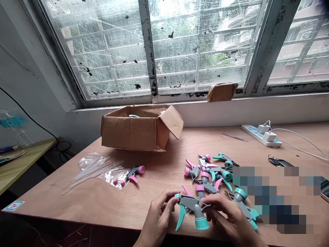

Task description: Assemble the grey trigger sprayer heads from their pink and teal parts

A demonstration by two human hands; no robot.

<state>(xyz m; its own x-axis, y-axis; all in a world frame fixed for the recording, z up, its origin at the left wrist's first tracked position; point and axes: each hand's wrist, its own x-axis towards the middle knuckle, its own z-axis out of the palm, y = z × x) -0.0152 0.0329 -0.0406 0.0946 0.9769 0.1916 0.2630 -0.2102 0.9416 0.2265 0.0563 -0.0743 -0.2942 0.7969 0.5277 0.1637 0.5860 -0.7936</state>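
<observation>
Over the table's front edge, both my hands hold one grey and teal trigger spray head [191, 203]. Its teal trigger and round teal collar hang downward. My left hand [160, 216] is closed, thumb and fingers pinching the small teal nozzle at the front end. My right hand [227, 214] grips the back end, its fingertips partly hidden behind the body. Just beyond lies a pile of trigger spray heads [205, 173] in grey with pink or teal parts. Another grey and teal spray head [244, 207] rests beside my right hand.
A cardboard box [128, 133] stands open at the back. Left of the pile are clear thin tubes [89, 175], a plastic bag [88, 160] and a pink-and-grey spray head [133, 173]. A power strip [260, 136], keys [280, 161] and a blurred patch are at right.
</observation>
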